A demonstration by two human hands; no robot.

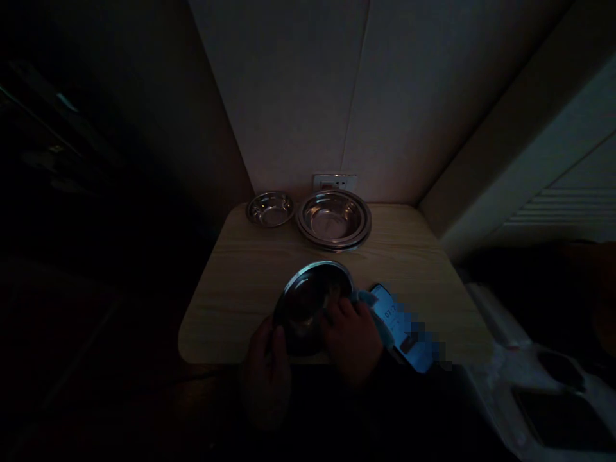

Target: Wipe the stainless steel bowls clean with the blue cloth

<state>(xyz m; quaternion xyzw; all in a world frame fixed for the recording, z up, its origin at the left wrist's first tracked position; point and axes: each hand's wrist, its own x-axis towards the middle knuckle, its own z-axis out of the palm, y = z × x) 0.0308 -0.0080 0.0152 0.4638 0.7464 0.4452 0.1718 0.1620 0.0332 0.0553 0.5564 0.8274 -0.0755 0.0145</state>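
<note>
A metal bowl (308,292) is tilted near the front edge of the small table. My left hand (267,366) is closed on its left rim, with the thumb at the near side. Over the bowl's right side, my right hand (353,337) has its fingers curled in toward the inner wall. What those fingers hold, if anything, is lost in the dark. A pale blue, cloth-like thing (366,298) shows just beyond the right knuckles. It lies beside a lit phone (397,321), and I cannot tell whether the right hand touches it.
Stacked metal basins (333,221) stand at the back of the wooden table (231,289), with a smaller metal bowl (270,210) to their left. Behind them is a wall socket (335,181). A white object with dark panels (563,410) is at lower right. The room is very dark.
</note>
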